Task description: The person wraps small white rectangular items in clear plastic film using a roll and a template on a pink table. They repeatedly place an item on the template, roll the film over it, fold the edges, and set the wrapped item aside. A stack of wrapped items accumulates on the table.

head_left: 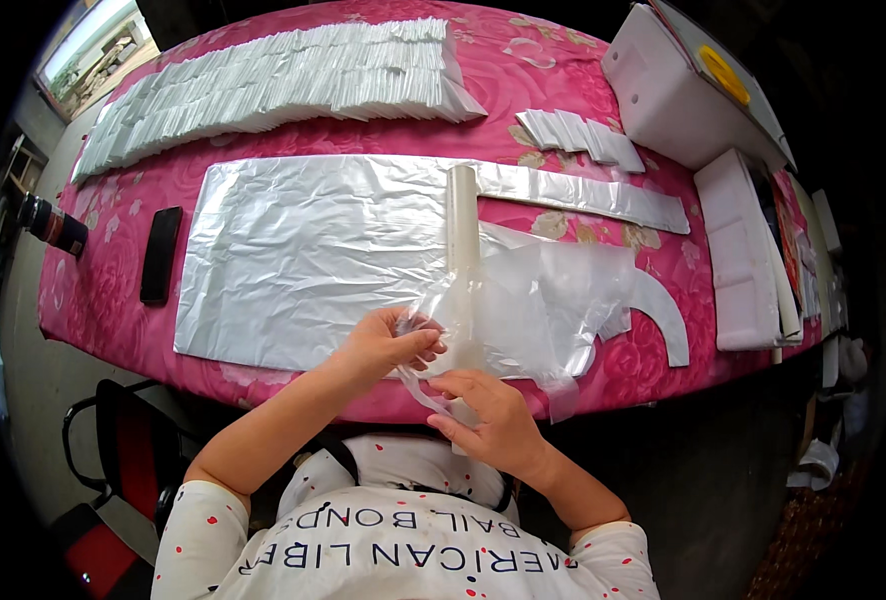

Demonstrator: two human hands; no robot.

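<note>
My left hand (393, 338) is closed, pinching thin clear plastic film (431, 310) between thumb and fingers. Just below and to the right, my right hand (493, 415) curls around a narrow strip of the same film that runs between both hands. A pale, translucent roll (463, 225) stretches away from me just beyond the hands, on the right part of a wide, wrinkled silver foil sheet (293, 255). To its right lie loose, frosted plastic sheets (523, 295), spread over the tabletop. Some fingertips blend into the film and are hard to make out.
The table wears a pink flowered cloth (583, 385). Long rows of white packets (293, 85) line the far left, with a small stack (578, 137) farther right. A phone (161, 255), a dark bottle (53, 223), a foil strip (593, 195) and white foam boxes (663, 90) surround the sheet.
</note>
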